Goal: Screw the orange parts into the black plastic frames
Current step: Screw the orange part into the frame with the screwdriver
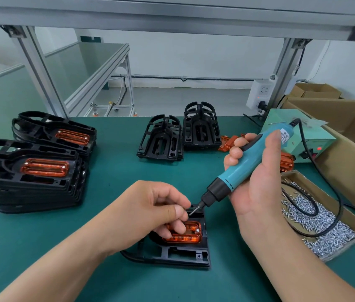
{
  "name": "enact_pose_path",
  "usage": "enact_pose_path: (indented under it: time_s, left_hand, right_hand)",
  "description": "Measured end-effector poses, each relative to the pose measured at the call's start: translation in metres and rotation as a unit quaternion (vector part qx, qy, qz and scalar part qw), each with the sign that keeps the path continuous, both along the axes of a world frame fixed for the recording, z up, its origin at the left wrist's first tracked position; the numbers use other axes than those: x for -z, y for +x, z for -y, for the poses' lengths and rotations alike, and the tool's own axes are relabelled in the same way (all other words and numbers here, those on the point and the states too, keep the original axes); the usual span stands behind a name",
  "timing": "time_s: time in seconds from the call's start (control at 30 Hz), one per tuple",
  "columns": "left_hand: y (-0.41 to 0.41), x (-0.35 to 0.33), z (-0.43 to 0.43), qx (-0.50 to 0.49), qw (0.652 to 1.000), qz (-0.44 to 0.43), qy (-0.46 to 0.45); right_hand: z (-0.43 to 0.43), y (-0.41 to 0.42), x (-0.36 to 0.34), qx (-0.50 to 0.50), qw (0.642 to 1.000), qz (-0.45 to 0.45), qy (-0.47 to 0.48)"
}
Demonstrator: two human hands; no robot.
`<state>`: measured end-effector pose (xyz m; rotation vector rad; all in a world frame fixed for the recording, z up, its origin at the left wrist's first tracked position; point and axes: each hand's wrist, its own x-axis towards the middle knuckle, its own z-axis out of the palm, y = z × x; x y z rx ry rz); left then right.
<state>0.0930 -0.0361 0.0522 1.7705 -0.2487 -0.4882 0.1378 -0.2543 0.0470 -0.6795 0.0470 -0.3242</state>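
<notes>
Nearest us, our left hand (157, 210) pinched a small screw (193, 212) at the bit of the teal electric screwdriver (248, 162). Its lower fingers rested on the orange part (190, 235), which sat in the black frame (185, 255) on the green table (41, 247). Our right hand (257, 177) was curled round the screwdriver's body. The tool's cable (337, 205) looped over an open box of screws (316, 232) at right. At left stood stacks of finished frames (30, 177). Farther back were empty frames (161, 140), loose orange parts (228, 143), a green power supply (303, 140) and aluminium posts (39, 73).
</notes>
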Motion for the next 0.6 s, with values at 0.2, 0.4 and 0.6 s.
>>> enact_pose_path:
  time_s: [0.2,0.4,0.6]
  left_hand:
    - [-0.0036,0.0022,0.0032,0.025,1.000,-0.008,0.001]
    - [-0.0032,0.0034,0.0049,0.000,0.999,-0.018,-0.027]
    - [-0.0032,0.0043,0.0052,-0.003,0.999,-0.021,-0.038]
  right_hand:
    - [0.0049,0.0015,-0.0013,0.022,0.999,-0.005,0.022]
    - [0.0029,0.0017,-0.0015,0.014,1.000,-0.001,0.021]
    - [-0.0006,0.0012,-0.0001,0.009,1.000,0.002,0.007]
